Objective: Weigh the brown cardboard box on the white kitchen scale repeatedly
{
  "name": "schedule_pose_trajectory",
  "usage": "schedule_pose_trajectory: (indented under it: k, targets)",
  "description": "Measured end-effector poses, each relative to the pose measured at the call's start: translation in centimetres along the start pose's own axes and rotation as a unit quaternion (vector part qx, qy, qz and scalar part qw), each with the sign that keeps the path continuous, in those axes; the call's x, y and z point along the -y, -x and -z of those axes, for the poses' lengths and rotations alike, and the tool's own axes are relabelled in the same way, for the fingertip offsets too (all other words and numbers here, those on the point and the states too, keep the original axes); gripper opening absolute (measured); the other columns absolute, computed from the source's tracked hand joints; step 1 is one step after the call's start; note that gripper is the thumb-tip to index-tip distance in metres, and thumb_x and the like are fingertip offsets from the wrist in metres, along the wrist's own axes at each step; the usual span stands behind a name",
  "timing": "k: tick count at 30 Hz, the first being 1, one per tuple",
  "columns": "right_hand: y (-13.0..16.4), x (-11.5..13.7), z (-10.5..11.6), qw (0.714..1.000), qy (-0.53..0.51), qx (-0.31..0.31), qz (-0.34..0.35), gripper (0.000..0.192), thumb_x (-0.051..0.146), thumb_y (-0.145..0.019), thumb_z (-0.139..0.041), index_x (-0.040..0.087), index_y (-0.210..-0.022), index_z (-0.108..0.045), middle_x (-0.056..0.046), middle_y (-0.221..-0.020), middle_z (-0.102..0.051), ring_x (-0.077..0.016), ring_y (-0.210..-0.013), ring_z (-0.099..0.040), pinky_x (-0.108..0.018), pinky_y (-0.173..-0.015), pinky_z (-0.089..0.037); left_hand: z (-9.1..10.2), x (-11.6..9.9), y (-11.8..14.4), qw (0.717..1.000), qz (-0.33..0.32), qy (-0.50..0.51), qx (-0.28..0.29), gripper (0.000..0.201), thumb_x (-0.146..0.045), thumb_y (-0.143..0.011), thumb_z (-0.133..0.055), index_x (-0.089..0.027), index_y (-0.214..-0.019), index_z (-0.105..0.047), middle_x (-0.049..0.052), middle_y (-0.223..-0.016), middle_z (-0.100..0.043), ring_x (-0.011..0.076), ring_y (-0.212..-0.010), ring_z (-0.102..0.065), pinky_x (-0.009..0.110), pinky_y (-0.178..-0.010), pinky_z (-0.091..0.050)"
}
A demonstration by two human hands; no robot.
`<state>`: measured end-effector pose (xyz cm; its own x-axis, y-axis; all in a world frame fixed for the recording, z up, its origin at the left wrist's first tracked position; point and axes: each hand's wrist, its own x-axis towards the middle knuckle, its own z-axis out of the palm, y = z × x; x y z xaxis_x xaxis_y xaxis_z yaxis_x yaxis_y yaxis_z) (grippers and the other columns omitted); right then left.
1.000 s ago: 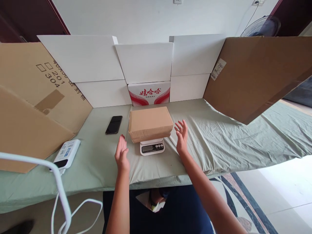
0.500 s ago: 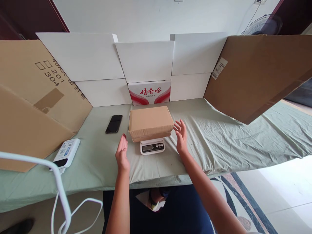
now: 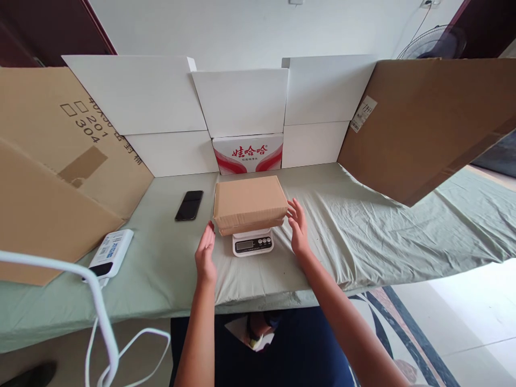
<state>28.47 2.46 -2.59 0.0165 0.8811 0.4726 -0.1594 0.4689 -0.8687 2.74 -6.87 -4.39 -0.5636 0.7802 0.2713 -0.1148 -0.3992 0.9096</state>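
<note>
A closed brown cardboard box [image 3: 250, 201] rests on a small white digital scale [image 3: 253, 244], covering its platform. Only the scale's front, with its display and several buttons, shows. My left hand [image 3: 206, 251] is open at the box's near left corner, fingers stretched out and upright. On the other side, my right hand [image 3: 297, 226] is open with fingers apart at the box's right edge. Its fingertips are partly behind the corner, so contact there is hard to tell. Neither hand grips the box.
A black phone [image 3: 189, 205] lies left of the box. Farther left are a white power bank [image 3: 112, 253] and a white cable [image 3: 99, 301]. White cartons [image 3: 242, 102] stand behind, with large brown cardboard [image 3: 419, 123] at the right and more cardboard [image 3: 52, 177] at the left. Green cloth [image 3: 322, 258] covers the table.
My left hand has moved slightly right, closer to the box. My right hand has shifted a little left toward it. The box and scale have stayed in place.
</note>
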Motion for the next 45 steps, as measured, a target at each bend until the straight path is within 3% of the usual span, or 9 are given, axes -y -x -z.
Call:
schedule_pose_trajectory:
  k: [17, 24, 29, 33, 37, 41, 45]
  targets:
    - [0.0, 0.4, -0.3, 0.999, 0.011, 0.021, -0.026, 0.063, 0.057, -0.095, -0.056, 0.034, -0.152, -0.042, -0.006, -0.155, -0.051, -0.0297, -0.145, -0.048, -0.054, -0.12, -0.04, -0.1, 0.4, 0.2, 0.999, 0.025, -0.029, 0.033, 0.059, -0.037, -0.086, -0.061, -0.018, -0.142, -0.061, 0.013, -0.152, -0.054, 0.0317, -0.146, -0.044, 0.045, -0.122, -0.033]
    - [0.4, 0.0, -0.4, 0.998, 0.019, 0.047, -0.042, 0.062, 0.054, -0.096, -0.057, 0.04, -0.153, -0.039, 0.0, -0.162, -0.043, -0.0284, -0.147, -0.045, -0.052, -0.122, -0.038, 0.0, 0.8, 0.4, 0.997, 0.046, -0.043, 0.049, 0.061, -0.04, -0.086, -0.063, -0.018, -0.143, -0.06, 0.013, -0.152, -0.054, 0.0329, -0.146, -0.043, 0.047, -0.122, -0.033]
    - [0.2, 0.3, -0.6, 0.998, 0.006, 0.06, -0.037, 0.063, 0.053, -0.096, -0.058, 0.04, -0.154, -0.037, -0.002, -0.164, -0.039, -0.0295, -0.149, -0.042, -0.055, -0.122, -0.038, 0.2, 0.3, 0.1, 0.997, 0.042, -0.042, 0.046, 0.061, -0.038, -0.082, -0.067, -0.017, -0.139, -0.063, 0.016, -0.148, -0.057, 0.0352, -0.143, -0.047, 0.05, -0.121, -0.035]
    - [-2.2, 2.7, -1.5, 0.998, -0.01, 0.065, 0.013, 0.065, 0.055, -0.094, -0.059, 0.037, -0.153, -0.036, -0.005, -0.16, -0.045, -0.0304, -0.147, -0.045, -0.054, -0.12, -0.04, -0.9, -1.9, -2.6, 0.998, 0.0, -0.037, 0.058, 0.059, -0.033, -0.081, -0.066, -0.017, -0.138, -0.064, 0.016, -0.145, -0.06, 0.036, -0.143, -0.047, 0.053, -0.121, -0.034]
    - [-6.7, 3.4, -3.2, 0.996, -0.017, 0.066, 0.061, 0.062, 0.056, -0.095, -0.056, 0.038, -0.151, -0.035, -0.003, -0.159, -0.045, -0.0287, -0.147, -0.046, -0.05, -0.12, -0.041, -3.4, -2.3, -7.9, 0.996, -0.036, -0.017, 0.076, 0.059, -0.027, -0.075, -0.067, -0.02, -0.133, -0.066, 0.013, -0.146, -0.061, 0.035, -0.144, -0.046, 0.052, -0.122, -0.032]
    - [-10.1, -0.4, -4.8, 0.996, -0.026, 0.061, 0.064, 0.065, 0.055, -0.092, -0.057, 0.033, -0.15, -0.035, -0.005, -0.158, -0.046, -0.0281, -0.145, -0.047, -0.051, -0.12, -0.04, -4.9, 0.8, -12.3, 0.998, -0.001, 0.008, 0.059, 0.062, -0.026, -0.067, -0.066, -0.019, -0.129, -0.067, 0.015, -0.145, -0.06, 0.0353, -0.144, -0.047, 0.05, -0.121, -0.033]
    - [-10.7, -4.8, -5.5, 0.997, -0.044, 0.056, 0.015, 0.066, 0.048, -0.088, -0.058, 0.03, -0.148, -0.036, -0.007, -0.157, -0.047, -0.0268, -0.143, -0.049, -0.049, -0.12, -0.04, -4.2, 4.2, -13.9, 0.998, 0.047, -0.009, 0.049, 0.068, -0.028, -0.067, -0.065, -0.02, -0.134, -0.064, 0.015, -0.149, -0.057, 0.0336, -0.146, -0.044, 0.05, -0.122, -0.03]
